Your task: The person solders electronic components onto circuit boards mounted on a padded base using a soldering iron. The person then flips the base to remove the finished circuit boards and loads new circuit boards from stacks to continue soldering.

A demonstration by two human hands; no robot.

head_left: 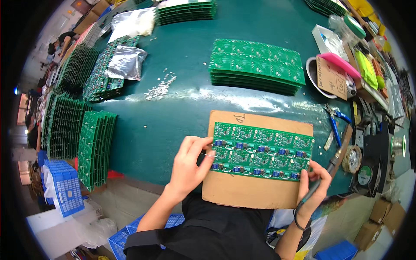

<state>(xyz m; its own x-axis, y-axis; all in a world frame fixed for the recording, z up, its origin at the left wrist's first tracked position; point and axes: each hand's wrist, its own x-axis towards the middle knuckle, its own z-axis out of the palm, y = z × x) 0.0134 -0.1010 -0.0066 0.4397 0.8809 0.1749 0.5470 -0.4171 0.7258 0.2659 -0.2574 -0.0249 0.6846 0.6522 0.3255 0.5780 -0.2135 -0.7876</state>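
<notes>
A green circuit board panel [262, 151] with rows of blue and silver parts lies on a brown cardboard sheet [255, 190] in front of me. My left hand [189, 162] is closed at the panel's left edge, its thumb and index finger touching or very near the board. A thin strand of solder wire [207, 154] shows between those fingers. In my right hand [313, 186] is a soldering iron [321, 175], its tip end pointing up and away to the right. Fingertips of that hand meet the panel's lower right corner.
Stacked green boards [255, 65] stand beyond the cardboard, with upright boards [96, 147] at left. Small loose parts [160, 88] are scattered near a silver bag [126, 63]. At right are blue-handled pliers [334, 125], a solder spool [398, 146], a white bowl [310, 71] and a black fan [366, 174].
</notes>
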